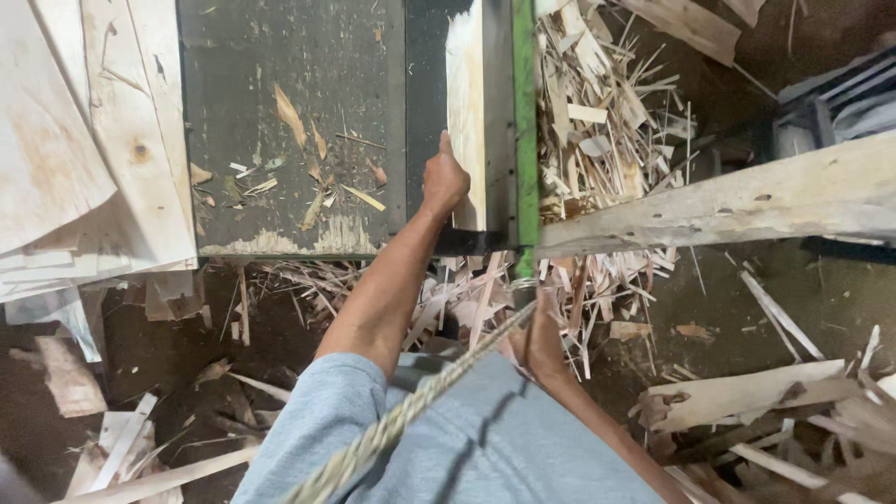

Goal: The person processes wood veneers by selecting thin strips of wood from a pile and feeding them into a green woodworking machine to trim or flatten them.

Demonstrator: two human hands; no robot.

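Observation:
My left hand (443,182) reaches forward over the near end of a dark machine table (289,131). Its thumb points up and its fingers close on the left side of a pale stack of thin wood sheets (465,103) standing on edge. That stack rests against a green fence (525,121). My right hand (541,341) hangs lower, just below the table's near edge, back towards me and fingers hidden. A taut braided rope (420,401) runs diagonally across my grey shirt up to that hand; whether the hand grips it cannot be told.
Large pale plywood sheets (84,140) lie left of the table. A rough wooden beam (728,201) juts out to the right. Heaps of wood slivers (607,121) pile right of the fence and across the dark floor (793,299). Small chips litter the tabletop.

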